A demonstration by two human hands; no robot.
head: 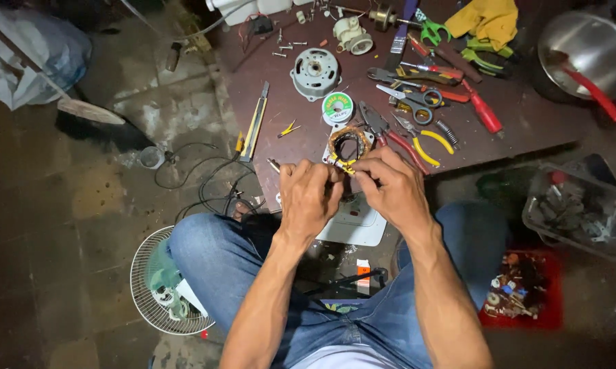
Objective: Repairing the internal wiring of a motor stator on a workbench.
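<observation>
Over table edge (526,137), both hands' fingers (335,179) pinched on yellow-tied wire bundle (344,165) of motor coil (347,142), bundle approx. left-right.

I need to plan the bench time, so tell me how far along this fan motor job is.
Done: the motor is apart, its grey housing on the board and the fan guard on the floor. In hand: the left hand and right hand pinch yellow-sleeved wires on the copper coil. Left: nothing is reassembled, and pliers and solder reel lie beside the coil.
</observation>
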